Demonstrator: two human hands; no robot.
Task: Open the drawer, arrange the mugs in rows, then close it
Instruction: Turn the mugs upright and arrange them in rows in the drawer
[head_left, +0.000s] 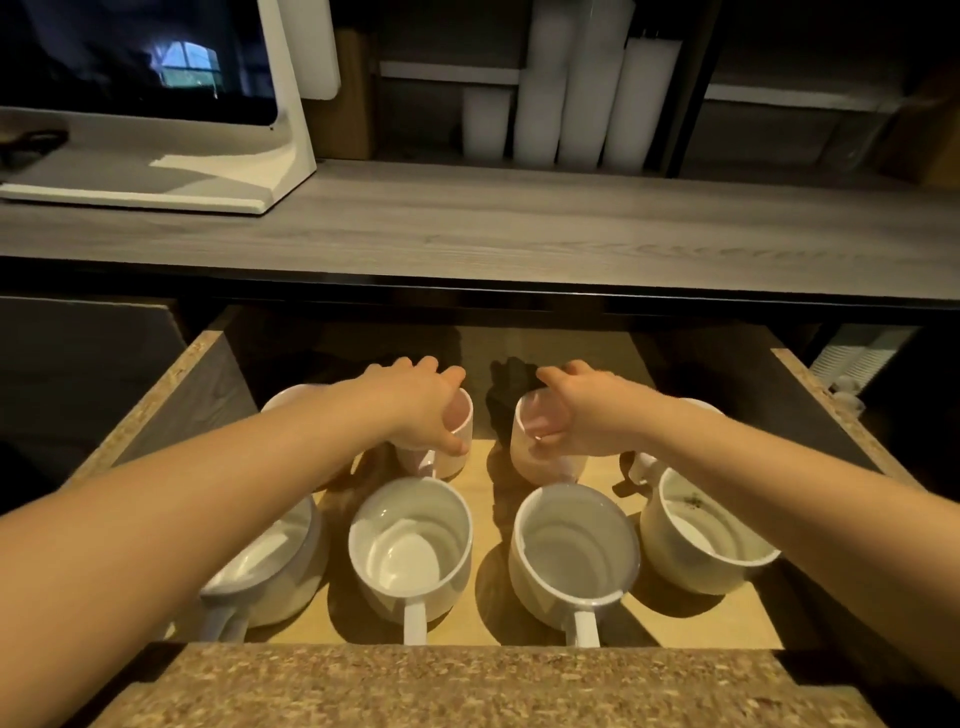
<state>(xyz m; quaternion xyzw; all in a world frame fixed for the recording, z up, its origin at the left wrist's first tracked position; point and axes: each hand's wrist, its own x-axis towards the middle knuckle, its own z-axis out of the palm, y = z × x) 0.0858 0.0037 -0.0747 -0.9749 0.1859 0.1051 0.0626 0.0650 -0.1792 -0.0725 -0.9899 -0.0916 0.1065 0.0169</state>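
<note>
Reaching into the open drawer (171, 400), both hands grip back-row mugs from above: left hand (415, 405) w/ fingers curled round one mug (457, 431), right hand (582, 415) clasping another mug (524, 441). Front row: four white mugs (410, 545), upright, below the tabletop (519, 228).

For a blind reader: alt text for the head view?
Left hand and right hand each grip a white mug in the open drawer's back row. Four white mugs stand in the front row.
</note>
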